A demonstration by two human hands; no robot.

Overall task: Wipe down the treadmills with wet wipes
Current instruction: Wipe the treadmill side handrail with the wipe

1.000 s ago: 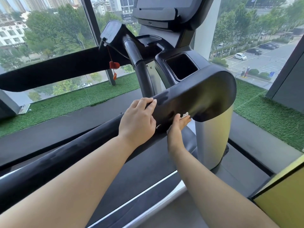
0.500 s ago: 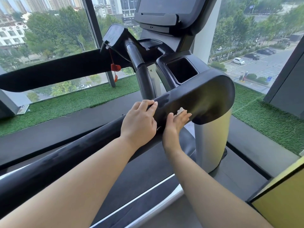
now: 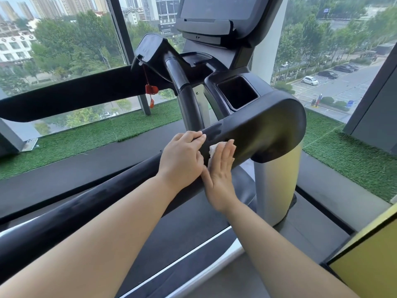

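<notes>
Bright diffuse daylight, wide-angle view.
Light enters through the windows (image 3: 75, 50) beyond the left hand (image 3: 182, 158) and right hand (image 3: 221, 168). A soft sheen runs along the black handrail (image 3: 86, 207) left of the left hand. The housing (image 3: 268, 136) right of the right hand is shadowed underneath. Straight lines bow toward the frame edges.

A green turf strip (image 3: 137, 130) runs along the foot of the window (image 3: 71, 50). Beyond the window stand trees (image 3: 64, 46), tower blocks (image 3: 60, 5) and a car park with a white car (image 3: 309, 80). A yellow panel (image 3: 369, 265) stands well back from the window.
</notes>
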